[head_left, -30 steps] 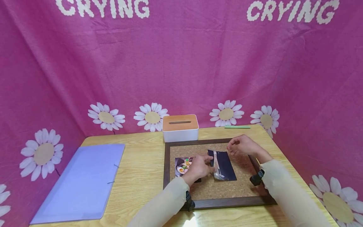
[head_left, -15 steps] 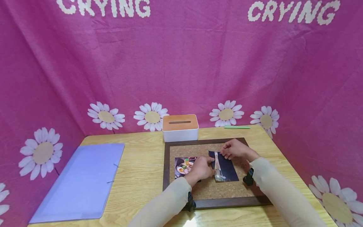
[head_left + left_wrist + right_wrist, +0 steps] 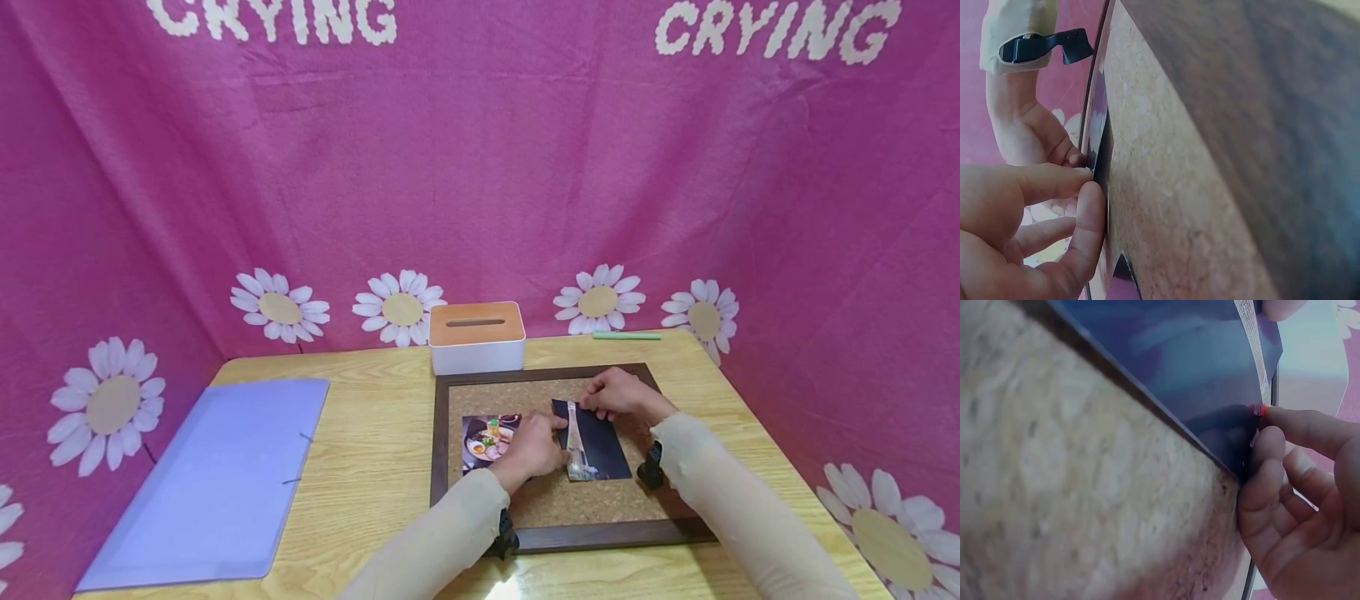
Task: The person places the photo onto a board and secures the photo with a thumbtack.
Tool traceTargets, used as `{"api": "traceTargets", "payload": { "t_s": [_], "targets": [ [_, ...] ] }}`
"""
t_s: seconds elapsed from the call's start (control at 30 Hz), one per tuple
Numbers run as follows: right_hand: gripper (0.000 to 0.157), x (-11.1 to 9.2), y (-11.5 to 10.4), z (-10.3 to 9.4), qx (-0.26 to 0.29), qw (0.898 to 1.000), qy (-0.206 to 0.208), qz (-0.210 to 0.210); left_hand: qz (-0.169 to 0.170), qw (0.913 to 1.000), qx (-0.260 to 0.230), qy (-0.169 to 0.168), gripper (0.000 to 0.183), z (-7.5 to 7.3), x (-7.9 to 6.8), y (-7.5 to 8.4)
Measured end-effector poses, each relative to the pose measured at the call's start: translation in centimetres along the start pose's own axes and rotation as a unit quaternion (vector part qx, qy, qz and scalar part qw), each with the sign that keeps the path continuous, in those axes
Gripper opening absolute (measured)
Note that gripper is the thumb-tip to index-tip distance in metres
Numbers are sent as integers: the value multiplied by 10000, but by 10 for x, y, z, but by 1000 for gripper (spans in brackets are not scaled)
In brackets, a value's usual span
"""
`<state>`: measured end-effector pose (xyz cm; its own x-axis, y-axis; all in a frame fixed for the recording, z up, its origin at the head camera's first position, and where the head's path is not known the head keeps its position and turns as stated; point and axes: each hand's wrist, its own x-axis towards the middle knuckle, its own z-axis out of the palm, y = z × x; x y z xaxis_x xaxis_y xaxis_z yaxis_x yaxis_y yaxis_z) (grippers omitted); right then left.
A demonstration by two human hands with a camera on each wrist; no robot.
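A dark photo of a lit tower (image 3: 603, 442) lies on a cork board (image 3: 607, 504) with a dark wooden frame. My left hand (image 3: 534, 443) touches the photo's left edge, index finger and thumb set apart along it. At the photo's top edge, my right hand (image 3: 618, 392) pinches a small red push pin (image 3: 1260, 410) between thumb and index finger. In the right wrist view the pin's tip meets the photo, and the near edge of the photo stands slightly off the cork. A photo of a ramen bowl (image 3: 486, 439) lies left of it, partly hidden by my left hand.
A white tissue box with a wooden lid (image 3: 477, 337) stands behind the board. A green stick-like object (image 3: 627, 336) lies at the table's back right. On the left is a translucent purple folder (image 3: 210, 483). Pink curtain (image 3: 480, 167) encloses the table.
My right hand has moved left and slightly down, bringing the pin from beside the photo to its top edge. The photo has shifted slightly right; my left hand stays at its left edge.
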<state>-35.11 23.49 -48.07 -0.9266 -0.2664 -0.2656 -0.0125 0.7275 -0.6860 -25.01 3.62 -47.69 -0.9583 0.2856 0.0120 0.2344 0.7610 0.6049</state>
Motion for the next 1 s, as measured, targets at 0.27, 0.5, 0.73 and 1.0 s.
{"api": "traceTargets", "payload": {
  "t_s": [0.27,0.5,0.73,1.0],
  "targets": [
    [10,0,-1,0,190,9997,-53,163,45,9998,177,2,48,0,0,1],
    [12,-4,-7,-3,260,9994,-221,92,57,9994,333,-44,51,0,0,3],
    [11,1,-4,-1,322,9989,-181,284,-114,9995,208,-197,53,0,0,4],
    [10,1,-6,-1,208,9992,-122,307,-167,9992,308,-170,53,0,1,4]
  ]
}}
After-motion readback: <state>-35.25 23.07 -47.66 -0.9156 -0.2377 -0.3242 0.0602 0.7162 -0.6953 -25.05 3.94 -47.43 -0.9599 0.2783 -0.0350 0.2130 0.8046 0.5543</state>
